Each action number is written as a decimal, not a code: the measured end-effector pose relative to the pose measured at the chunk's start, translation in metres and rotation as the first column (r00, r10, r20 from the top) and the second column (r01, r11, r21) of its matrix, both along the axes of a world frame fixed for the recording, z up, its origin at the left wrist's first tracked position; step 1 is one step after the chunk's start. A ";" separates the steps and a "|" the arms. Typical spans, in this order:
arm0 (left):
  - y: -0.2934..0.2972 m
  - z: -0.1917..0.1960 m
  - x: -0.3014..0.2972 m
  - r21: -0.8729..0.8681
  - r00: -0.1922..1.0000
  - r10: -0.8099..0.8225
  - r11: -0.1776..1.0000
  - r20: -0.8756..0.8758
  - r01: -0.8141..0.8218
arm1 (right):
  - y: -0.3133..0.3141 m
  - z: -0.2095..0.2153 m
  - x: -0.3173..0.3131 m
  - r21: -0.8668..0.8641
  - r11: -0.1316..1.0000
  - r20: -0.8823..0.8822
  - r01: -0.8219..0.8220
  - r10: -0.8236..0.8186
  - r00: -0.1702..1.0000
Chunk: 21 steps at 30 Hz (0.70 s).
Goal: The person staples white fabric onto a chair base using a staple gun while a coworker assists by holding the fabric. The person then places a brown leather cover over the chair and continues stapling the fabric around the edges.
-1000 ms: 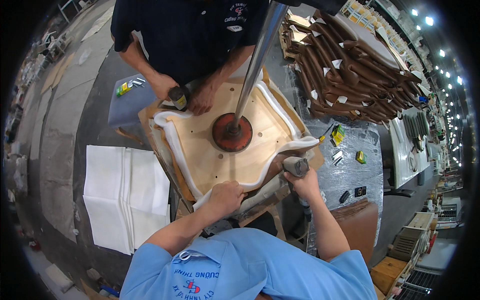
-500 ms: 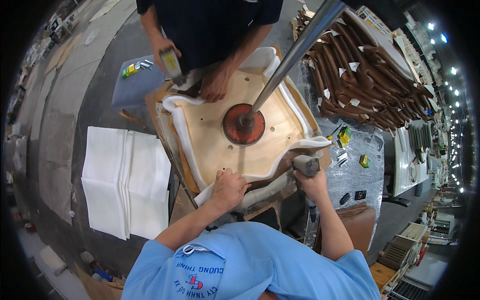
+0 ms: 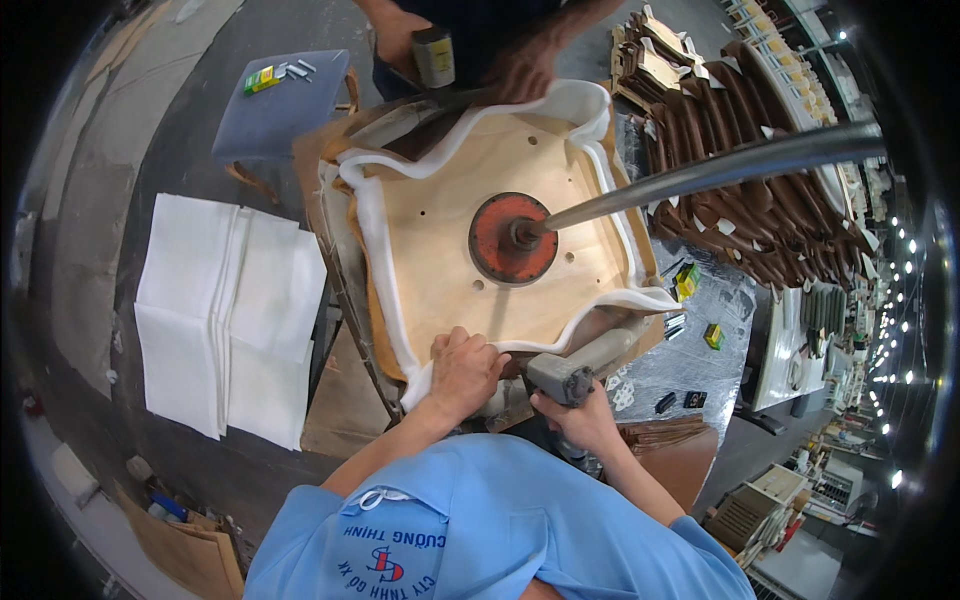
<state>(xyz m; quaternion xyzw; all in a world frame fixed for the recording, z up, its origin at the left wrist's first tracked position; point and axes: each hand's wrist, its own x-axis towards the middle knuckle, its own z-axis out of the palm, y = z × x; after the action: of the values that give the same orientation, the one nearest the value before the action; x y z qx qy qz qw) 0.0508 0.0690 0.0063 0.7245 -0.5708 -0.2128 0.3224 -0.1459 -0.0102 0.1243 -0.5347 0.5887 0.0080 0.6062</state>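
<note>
A plywood seat board edged with white foam padding lies under a red round clamp disc on a steel rod. My left hand presses down on the foam and covering at the board's near edge. Right beside it, my right hand grips a grey staple gun with its nose against that same edge. Across the board, another person's hands hold the far edge, one of them with a second staple gun.
A stack of white foam sheets lies on the floor to the left. A small grey stool holds staple strips and small coloured boxes. Dark brown wooden chair parts are piled to the right. Staple boxes sit on the foil-covered table.
The view has moved closer and shifted down over the board. My left hand slid right along the near edge toward the staple gun. The other person's hands stayed at the far edge.
</note>
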 end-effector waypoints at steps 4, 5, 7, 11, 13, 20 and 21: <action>-0.001 -0.004 0.001 -0.039 0.999 0.026 0.999 -0.047 -0.028 | -0.003 -0.001 0.019 -0.003 0.998 -0.063 -0.060 0.059 0.996; -0.001 -0.005 0.001 -0.040 0.999 0.025 0.999 -0.047 -0.027 | -0.004 0.000 0.022 -0.017 0.997 -0.083 -0.080 0.078 0.993; -0.002 -0.006 0.001 -0.052 0.999 0.036 0.998 -0.029 -0.037 | -0.005 0.000 0.027 -0.039 0.995 -0.106 -0.094 0.090 0.990; -0.004 -0.009 0.002 -0.011 1.000 0.005 1.000 -0.022 -0.005 | -0.002 -0.001 0.036 -0.060 0.994 -0.137 -0.086 0.078 0.988; -0.003 -0.010 0.002 -0.005 0.999 -0.005 1.000 -0.041 0.005 | -0.002 -0.001 0.039 -0.071 0.993 -0.158 -0.096 0.084 0.984; -0.004 -0.017 -0.003 -0.061 1.000 0.021 0.998 -0.020 -0.022 | -0.001 -0.008 0.043 -0.169 0.978 -0.136 -0.123 0.101 0.986; -0.005 -0.019 -0.003 -0.074 0.999 0.035 0.997 -0.021 -0.036 | 0.000 -0.009 0.042 -0.129 0.987 -0.154 -0.096 0.076 0.985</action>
<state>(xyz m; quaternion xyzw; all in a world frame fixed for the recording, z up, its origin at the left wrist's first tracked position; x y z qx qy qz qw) 0.0473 0.0645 -0.0123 0.7199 -0.5623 -0.1926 0.3584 -0.1036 -0.0105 0.1153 -0.5978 0.6077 0.0339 0.5218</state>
